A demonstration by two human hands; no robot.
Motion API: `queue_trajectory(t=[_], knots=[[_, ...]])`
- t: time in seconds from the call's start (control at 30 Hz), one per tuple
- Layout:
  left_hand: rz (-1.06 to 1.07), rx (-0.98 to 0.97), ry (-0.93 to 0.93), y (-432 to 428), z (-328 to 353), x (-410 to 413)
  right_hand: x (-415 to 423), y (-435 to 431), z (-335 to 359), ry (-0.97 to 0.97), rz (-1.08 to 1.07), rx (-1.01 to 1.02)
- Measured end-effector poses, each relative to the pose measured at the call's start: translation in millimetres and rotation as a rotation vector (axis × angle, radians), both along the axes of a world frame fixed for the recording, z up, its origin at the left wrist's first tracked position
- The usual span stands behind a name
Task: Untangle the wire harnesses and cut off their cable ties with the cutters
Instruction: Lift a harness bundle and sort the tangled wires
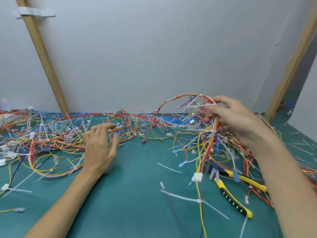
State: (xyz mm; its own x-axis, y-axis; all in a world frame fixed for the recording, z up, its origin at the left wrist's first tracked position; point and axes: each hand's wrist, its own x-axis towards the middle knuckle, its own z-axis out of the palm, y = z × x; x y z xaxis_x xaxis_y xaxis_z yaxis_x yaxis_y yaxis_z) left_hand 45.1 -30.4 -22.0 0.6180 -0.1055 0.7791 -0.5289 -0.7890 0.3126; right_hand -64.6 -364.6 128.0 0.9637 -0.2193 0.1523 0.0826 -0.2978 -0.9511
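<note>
- My L hand [101,148] is open, palm down, fingers spread & loose.
- Its fingertips sit at the edge of the big wire pile [51,140] on the left side of the green mat [137,194]. It's blurry there, so I can't tell if they press on the wires.
- My R hand [235,121] is up off the mat w/ fingers curled tight round a wire bunch [205,148], mostly red, orange & yellow wires.
- One loop of that bunch goes up & over to the left, then down into the wires at the back of the mat.
- The rest hangs down from my R hand. A white plug [197,177] is at the low end of the yellow wires, just above the mat.
- A white cable tie [209,130] wraps the bunch right under my fingers.
- The cutters [233,198] lie on the mat at the front right, just beside my R arm. No hand is on them.
- Their yellow & black handles are spread apart. The biting end is hidden under the hanging wires.
- Loose white ties [169,168] lie here & there on the mat.
- Behind is a grey wall [154,48] w/ leaning wood strips [42,54]. A bit of tape [36,12] goes over the left one.
</note>
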Motion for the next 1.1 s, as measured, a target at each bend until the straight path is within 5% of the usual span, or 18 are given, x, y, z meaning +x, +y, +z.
queue_trajectory(t=[0.2, 0.43, 0.67, 1.1], knots=[[-0.345, -0.090, -0.089, -75.3, 60.8, -44.6, 5.0, 19.7, -13.0, 0.120, 0.122, -0.072], [-0.595, 0.253, 0.108, -136.6, 116.3, -77.7, 7.3, 25.5, -21.6, 0.104, 0.213, -0.356], [-0.664, 0.116, 0.252, -122.1, 103.8, -62.8, -3.6, 13.4, -12.6, 0.180, 0.320, -0.237], [-0.632, -0.227, 0.354, -96.1, 109.4, -43.8, -15.0, -12.2, 0.4, -0.073, 0.300, -0.330]])
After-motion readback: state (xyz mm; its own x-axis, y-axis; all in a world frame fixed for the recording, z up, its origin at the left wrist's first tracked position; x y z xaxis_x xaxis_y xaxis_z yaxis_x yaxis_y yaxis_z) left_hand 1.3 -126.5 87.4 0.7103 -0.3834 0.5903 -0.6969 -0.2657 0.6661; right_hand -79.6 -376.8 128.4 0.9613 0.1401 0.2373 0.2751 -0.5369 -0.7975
